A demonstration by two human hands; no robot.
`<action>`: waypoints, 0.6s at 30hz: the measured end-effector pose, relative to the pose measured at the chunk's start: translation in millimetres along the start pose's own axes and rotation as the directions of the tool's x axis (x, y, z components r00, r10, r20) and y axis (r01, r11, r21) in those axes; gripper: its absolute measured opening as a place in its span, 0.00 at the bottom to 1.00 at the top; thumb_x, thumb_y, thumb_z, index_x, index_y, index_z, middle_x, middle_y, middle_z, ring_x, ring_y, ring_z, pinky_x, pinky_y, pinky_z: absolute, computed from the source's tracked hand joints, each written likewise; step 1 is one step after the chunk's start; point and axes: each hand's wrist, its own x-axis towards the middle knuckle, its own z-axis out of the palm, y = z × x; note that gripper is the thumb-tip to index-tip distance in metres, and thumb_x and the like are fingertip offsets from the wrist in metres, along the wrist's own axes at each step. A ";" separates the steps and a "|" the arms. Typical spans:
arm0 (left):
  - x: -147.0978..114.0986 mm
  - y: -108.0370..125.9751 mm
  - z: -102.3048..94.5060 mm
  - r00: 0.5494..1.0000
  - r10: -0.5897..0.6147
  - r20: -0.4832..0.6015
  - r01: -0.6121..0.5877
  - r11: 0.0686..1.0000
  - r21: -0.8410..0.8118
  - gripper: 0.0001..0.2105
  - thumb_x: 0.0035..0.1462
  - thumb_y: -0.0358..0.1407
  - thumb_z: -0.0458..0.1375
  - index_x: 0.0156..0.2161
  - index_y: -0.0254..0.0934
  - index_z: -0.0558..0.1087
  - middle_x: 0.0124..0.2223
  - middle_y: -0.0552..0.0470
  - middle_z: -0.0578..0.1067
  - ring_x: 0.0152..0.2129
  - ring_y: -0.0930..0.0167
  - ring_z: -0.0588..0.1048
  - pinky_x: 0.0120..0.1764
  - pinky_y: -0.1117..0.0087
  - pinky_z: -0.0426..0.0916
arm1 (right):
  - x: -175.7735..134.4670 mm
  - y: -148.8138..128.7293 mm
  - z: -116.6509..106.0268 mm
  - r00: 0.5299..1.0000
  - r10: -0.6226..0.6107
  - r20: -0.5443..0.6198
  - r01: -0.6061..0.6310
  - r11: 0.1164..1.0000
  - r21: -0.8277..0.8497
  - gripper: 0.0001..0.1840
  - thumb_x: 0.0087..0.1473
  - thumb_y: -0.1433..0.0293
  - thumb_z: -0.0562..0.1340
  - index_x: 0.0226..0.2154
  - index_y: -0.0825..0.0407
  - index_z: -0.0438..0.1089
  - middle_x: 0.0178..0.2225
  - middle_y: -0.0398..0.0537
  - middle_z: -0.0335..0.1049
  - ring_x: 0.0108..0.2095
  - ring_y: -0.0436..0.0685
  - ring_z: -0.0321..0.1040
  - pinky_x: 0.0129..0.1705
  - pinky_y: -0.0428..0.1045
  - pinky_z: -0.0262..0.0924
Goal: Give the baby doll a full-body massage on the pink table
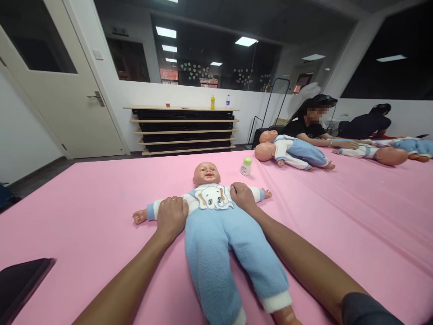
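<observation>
A baby doll (216, 230) lies on its back on the pink-covered table, head away from me and arms spread. It wears a fuzzy white and light-blue outfit with an elephant face on the chest. My left hand (172, 215) is closed around the doll's upper arm on the left side. On the other side, my right hand (242, 197) has its fingers curled over the other upper arm, close to the shoulder. A small white bottle with a green cap (246, 166) stands beyond my right hand.
Two more dolls (297, 151) lie close together at the back right. Farther right, a person (309, 122) handles another doll (389, 154), and a second person (365, 122) leans over the table. A dark flat device (23, 284) sits at the left front. Stacked boards (184, 131) stand by the wall.
</observation>
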 end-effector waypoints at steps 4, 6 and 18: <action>0.4 -4.5 6.9 1.000 0.002 0.005 -0.002 1.000 -0.003 0.16 0.66 0.38 0.43 0.31 0.37 0.69 0.32 0.44 0.74 0.33 0.60 0.71 0.39 0.60 0.58 | -0.5 0.5 1.9 1.000 -0.009 -0.003 0.009 1.000 -0.020 0.12 0.61 0.71 0.52 0.32 0.54 0.70 0.32 0.50 0.72 0.36 0.57 0.65 0.42 0.49 0.53; 0.4 -5.7 8.7 1.000 -0.009 0.008 0.009 1.000 -0.003 0.16 0.66 0.39 0.43 0.31 0.37 0.69 0.32 0.45 0.74 0.33 0.60 0.71 0.39 0.60 0.59 | -1.1 0.4 2.0 1.000 -0.015 -0.004 0.015 1.000 -0.023 0.12 0.61 0.71 0.52 0.32 0.54 0.70 0.32 0.51 0.72 0.37 0.57 0.65 0.42 0.49 0.53; 3.2 5.9 -3.0 0.994 -0.052 0.093 0.052 0.999 0.011 0.16 0.64 0.38 0.42 0.33 0.36 0.70 0.35 0.42 0.75 0.36 0.59 0.72 0.44 0.58 0.62 | -9.2 -4.6 -5.9 0.998 -0.055 -0.006 0.056 0.997 0.052 0.09 0.57 0.75 0.53 0.32 0.56 0.68 0.32 0.54 0.68 0.37 0.60 0.61 0.44 0.52 0.53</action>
